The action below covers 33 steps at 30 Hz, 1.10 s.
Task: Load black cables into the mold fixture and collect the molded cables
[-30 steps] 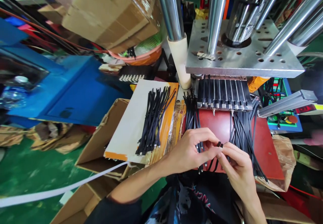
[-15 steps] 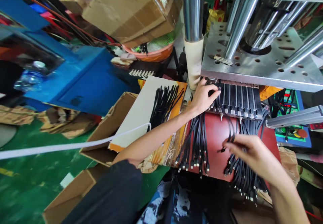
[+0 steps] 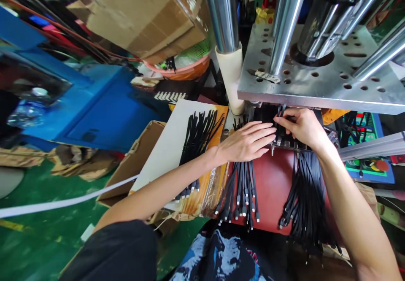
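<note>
My left hand [image 3: 248,141] lies flat with its fingers stretched out, pressing on the black slotted fixture [image 3: 286,139] under the press plate [image 3: 316,87]. My right hand [image 3: 300,125] is beside it on the same fixture, fingers curled and pinching a black cable end [image 3: 280,111] at a slot. Two bundles of black cables hang over the red pad [image 3: 272,184]: one bundle [image 3: 242,192] on the left, one bundle [image 3: 303,201] on the right under my right forearm.
More black cables [image 3: 198,137] lie on a white and orange board [image 3: 171,150] to the left. Cardboard boxes [image 3: 123,179] sit below it, a blue machine [image 3: 95,108] at far left. Steel columns [image 3: 221,11] rise above. A control panel [image 3: 367,158] is at right.
My right hand has come up from the red pad to the fixture with a cable end. My left hand shifted from the fixture's left corner to lie flat on it.
</note>
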Each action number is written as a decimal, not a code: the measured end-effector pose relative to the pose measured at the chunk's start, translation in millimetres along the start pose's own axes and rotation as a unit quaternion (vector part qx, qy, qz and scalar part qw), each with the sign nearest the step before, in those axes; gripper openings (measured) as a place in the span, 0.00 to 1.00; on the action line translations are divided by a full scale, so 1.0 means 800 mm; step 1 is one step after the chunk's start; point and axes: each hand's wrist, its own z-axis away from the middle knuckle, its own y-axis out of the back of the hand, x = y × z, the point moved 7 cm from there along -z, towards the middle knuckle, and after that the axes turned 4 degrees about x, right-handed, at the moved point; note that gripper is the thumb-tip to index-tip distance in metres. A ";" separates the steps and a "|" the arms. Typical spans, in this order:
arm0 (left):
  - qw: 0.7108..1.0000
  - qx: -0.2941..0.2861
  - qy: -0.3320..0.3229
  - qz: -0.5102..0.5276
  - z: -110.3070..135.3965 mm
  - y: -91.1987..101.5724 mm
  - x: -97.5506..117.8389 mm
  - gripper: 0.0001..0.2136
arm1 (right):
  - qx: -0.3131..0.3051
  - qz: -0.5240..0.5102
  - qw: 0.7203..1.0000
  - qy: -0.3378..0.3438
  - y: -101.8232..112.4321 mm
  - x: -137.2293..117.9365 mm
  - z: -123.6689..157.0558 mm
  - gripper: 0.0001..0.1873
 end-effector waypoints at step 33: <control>0.963 -0.017 0.240 -0.120 -0.112 -0.012 -0.052 0.17 | 0.036 0.322 0.946 0.020 -0.004 -0.005 -0.040 0.24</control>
